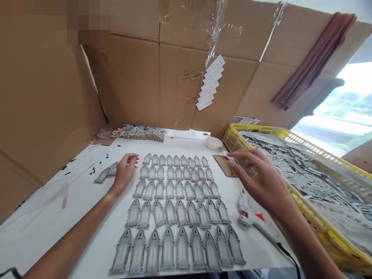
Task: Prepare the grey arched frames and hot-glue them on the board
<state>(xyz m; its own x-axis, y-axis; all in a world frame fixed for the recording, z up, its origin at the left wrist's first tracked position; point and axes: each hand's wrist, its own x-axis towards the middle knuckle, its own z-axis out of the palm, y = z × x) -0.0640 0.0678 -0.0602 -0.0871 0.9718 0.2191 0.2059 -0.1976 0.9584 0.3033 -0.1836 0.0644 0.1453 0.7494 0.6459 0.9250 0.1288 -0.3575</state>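
Several rows of small grey arched frames with pale, window-like centres (179, 212) lie on the white table. At the left of the upper rows, my left hand (125, 169) rests loosely bent, with no object visible in its fingers. Beside its wrist are a few more arched frames (104, 173), partly overlapping. My right hand (260, 179) hovers at the right, thumb and fingers apart, holding nothing I can see. Its fingertips are near a brown cardboard piece (223, 164). Below that hand lies a white glue gun (244, 211), nozzle pointing away from me.
A yellow plastic crate (314, 215) full of flat grey pieces (296, 166) stands right. At the back are a white bowl (214, 143) and stacked small parts (143, 133). Cardboard walls (133, 77) enclose the table; white tags (210, 83) hang there. Black bits (93, 170) lie left.
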